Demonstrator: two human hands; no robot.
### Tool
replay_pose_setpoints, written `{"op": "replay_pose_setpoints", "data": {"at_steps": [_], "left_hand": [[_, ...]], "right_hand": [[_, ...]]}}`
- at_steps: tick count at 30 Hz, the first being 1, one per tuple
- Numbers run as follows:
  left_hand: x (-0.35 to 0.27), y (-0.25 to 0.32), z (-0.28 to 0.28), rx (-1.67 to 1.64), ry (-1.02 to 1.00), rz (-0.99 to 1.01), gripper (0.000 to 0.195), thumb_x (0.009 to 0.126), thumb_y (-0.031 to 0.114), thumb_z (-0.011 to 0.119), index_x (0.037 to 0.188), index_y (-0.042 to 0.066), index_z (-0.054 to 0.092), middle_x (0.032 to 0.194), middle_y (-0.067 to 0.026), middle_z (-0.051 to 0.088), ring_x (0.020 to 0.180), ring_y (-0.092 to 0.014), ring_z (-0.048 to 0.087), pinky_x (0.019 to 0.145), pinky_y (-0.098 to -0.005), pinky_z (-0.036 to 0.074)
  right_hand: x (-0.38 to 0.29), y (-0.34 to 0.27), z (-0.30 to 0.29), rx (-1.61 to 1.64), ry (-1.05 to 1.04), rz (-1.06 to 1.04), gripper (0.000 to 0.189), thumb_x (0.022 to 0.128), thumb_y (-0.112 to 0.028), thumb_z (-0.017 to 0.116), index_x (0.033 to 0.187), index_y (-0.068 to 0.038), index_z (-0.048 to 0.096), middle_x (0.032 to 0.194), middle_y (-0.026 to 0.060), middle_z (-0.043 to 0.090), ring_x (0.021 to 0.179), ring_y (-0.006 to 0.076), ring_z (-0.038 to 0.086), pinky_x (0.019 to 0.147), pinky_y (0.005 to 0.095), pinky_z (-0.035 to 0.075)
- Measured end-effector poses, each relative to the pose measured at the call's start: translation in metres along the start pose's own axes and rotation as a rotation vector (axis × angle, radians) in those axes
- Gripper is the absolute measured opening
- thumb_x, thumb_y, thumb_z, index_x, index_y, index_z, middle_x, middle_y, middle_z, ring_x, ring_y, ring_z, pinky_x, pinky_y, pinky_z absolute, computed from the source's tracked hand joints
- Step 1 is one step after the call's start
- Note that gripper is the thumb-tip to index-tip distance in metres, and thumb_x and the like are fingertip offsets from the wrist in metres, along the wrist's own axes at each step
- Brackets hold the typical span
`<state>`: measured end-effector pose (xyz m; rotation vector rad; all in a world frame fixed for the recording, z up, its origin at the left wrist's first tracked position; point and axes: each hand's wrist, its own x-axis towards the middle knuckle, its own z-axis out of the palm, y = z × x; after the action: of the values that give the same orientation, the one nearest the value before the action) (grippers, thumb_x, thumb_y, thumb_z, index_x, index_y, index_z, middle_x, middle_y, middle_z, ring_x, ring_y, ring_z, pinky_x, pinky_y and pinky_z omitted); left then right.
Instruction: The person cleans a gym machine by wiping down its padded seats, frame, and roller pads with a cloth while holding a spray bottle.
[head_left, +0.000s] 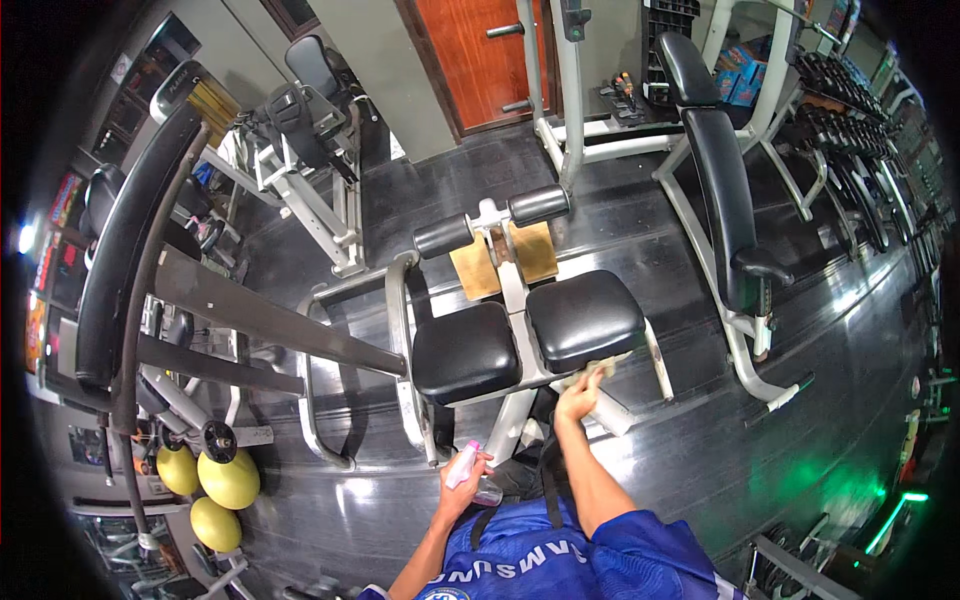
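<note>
My left hand (459, 486) grips a clear spray bottle with a pink and white trigger head (463, 463), held low in front of my body. My right hand (577, 397) reaches forward with a pale yellowish cloth (606, 365) in its fingers. That cloth is against the near edge of the right black padded cushion (585, 319) of a gym bench. The left black cushion (465, 351) lies beside it, across a light metal frame. Two black foam rollers (538, 205) sit on a post at the bench's far end.
A padded bench with a tall backrest (720, 187) stands to the right. Slanted metal beams (277, 311) and a long black pad (139, 255) rise on the left. Several yellow exercise balls (229, 480) rest at lower left. Dumbbell racks (847, 131) line the far right.
</note>
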<state>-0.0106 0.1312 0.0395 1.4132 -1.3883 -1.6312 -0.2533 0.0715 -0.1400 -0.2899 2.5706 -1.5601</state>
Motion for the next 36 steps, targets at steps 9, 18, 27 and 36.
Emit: {"op": "replay_pose_setpoints", "data": {"at_steps": [9, 18, 27, 36], "left_hand": [[-0.008, 0.005, -0.002, -0.086, 0.055, 0.089, 0.018, 0.095, 0.007, 0.061, 0.109, -0.004, 0.062, 0.1, -0.0132, 0.071, 0.077, -0.016, 0.069, 0.071, -0.0293, 0.056], [-0.018, 0.006, -0.006, -0.04, 0.096, 0.092, 0.015, 0.095, 0.007, 0.062, 0.106, -0.004, 0.064, 0.097, -0.0107, 0.07, 0.075, -0.014, 0.068, 0.069, -0.0286, 0.055], [-0.005, 0.008, -0.003, -0.035, 0.044, 0.089, 0.02, 0.097, 0.009, 0.061, 0.112, -0.002, 0.064, 0.097, -0.0087, 0.07, 0.067, -0.01, 0.063, 0.063, -0.0266, 0.055], [0.011, -0.001, 0.007, -0.12, -0.016, 0.038, 0.023, 0.095, 0.011, 0.064, 0.114, -0.001, 0.063, 0.096, -0.0087, 0.07, 0.072, -0.012, 0.065, 0.062, -0.0272, 0.057]], "right_hand": [[-0.118, -0.038, -0.042, 0.01, -0.975, 0.061, 0.039, 0.09, -0.014, 0.058, 0.128, -0.01, 0.063, 0.12, 0.0219, 0.065, 0.11, 0.0374, 0.064, 0.092, 0.0414, 0.049], [0.035, 0.014, -0.051, 0.242, 0.007, 0.22, 0.035, 0.099, -0.021, 0.055, 0.126, -0.001, 0.061, 0.106, 0.0161, 0.069, 0.089, 0.0233, 0.062, 0.082, 0.0389, 0.049], [-0.101, -0.012, 0.005, -0.063, -0.398, -0.091, 0.035, 0.092, -0.019, 0.063, 0.124, -0.004, 0.066, 0.103, 0.0189, 0.07, 0.095, 0.0299, 0.065, 0.087, 0.0393, 0.048], [0.011, -0.037, -0.103, 0.856, -0.874, 1.056, 0.042, 0.089, -0.033, 0.063, 0.126, -0.013, 0.058, 0.123, 0.0104, 0.062, 0.112, 0.0274, 0.06, 0.095, 0.0479, 0.049]]}}
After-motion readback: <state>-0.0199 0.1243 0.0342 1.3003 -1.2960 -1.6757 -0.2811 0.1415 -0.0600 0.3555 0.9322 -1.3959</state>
